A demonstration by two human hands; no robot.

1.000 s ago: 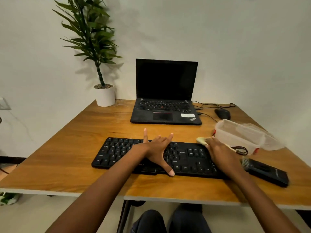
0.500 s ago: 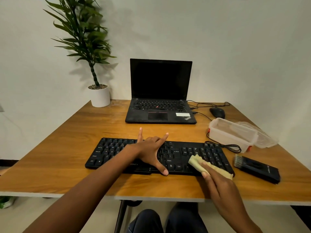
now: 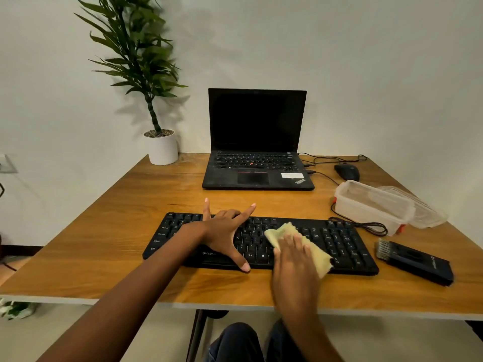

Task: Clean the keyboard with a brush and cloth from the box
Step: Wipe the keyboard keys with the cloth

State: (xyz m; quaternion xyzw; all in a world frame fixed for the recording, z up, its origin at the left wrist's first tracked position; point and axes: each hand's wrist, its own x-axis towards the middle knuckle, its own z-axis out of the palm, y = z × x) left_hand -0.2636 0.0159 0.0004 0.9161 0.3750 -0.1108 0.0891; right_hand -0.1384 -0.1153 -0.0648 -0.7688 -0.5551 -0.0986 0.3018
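Observation:
A black keyboard (image 3: 347, 246) lies across the near half of the wooden table (image 3: 104, 231). My left hand (image 3: 224, 233) rests spread on its middle, thumb at the front edge, fingers straight. My right hand (image 3: 292, 259) presses a yellow cloth (image 3: 318, 257) flat onto the keys just right of centre, fingers fairly straight. The dark brush (image 3: 415, 259), bristles towards the keyboard, lies on the table to the right. The clear plastic box (image 3: 373, 205) stands open behind it, with its lid (image 3: 423, 207) leaning beside it.
A black laptop (image 3: 257, 163) stands open at the back centre. A mouse (image 3: 347, 172) and cables lie to its right, and a coiled cable (image 3: 366, 226) sits by the box. A potted plant (image 3: 162, 150) stands at the back left.
My right hand brought the cloth from beside the box onto the keyboard and has slid it left towards the middle. My left hand stays spread on the keys.

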